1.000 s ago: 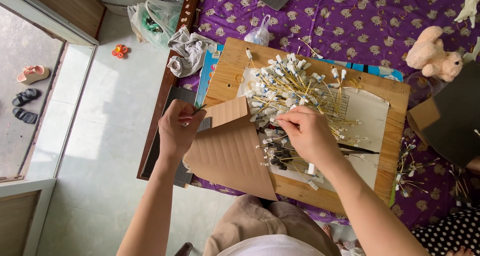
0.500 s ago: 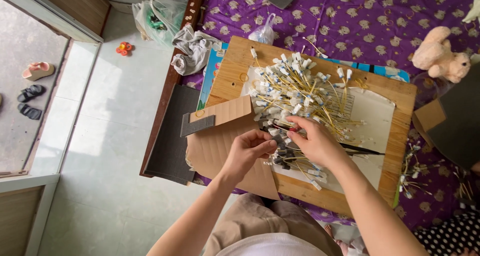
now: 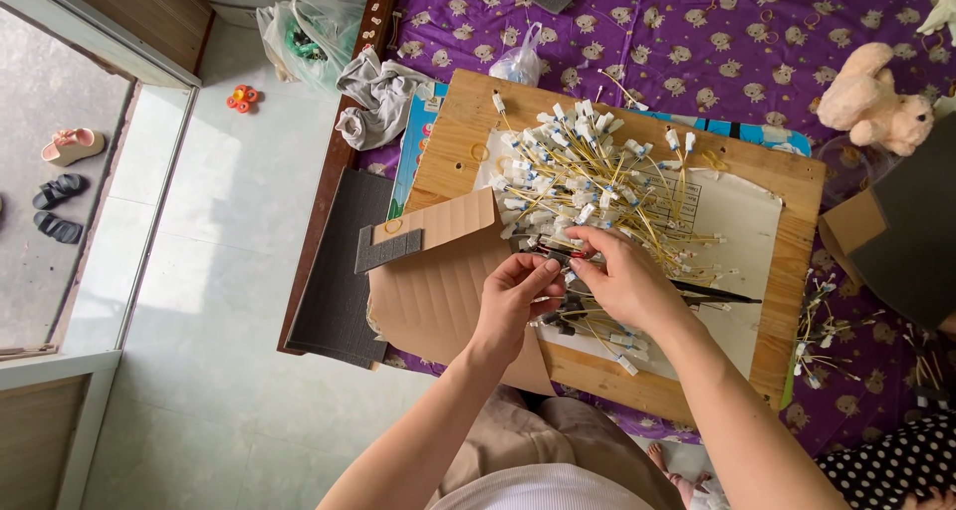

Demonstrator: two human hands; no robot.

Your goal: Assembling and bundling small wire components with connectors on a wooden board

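A wooden board lies on a purple patterned bedcover. On it sits a heap of thin yellow wires with white plastic connectors over a white paper sheet. My right hand pinches wires at the near edge of the heap and appears to grip a dark tool that points right. My left hand meets it, fingertips touching the same small wire piece. A brown cardboard sheet lies under my left wrist.
A pink plush toy sits at the back right, a dark box at the right. More loose wires lie on the bedcover. Grey cloth, plastic bags and shoes are at the left, with tiled floor below.
My left hand left the cardboard's left edge and moved right to join my right hand at the wires. The view shifted slightly.
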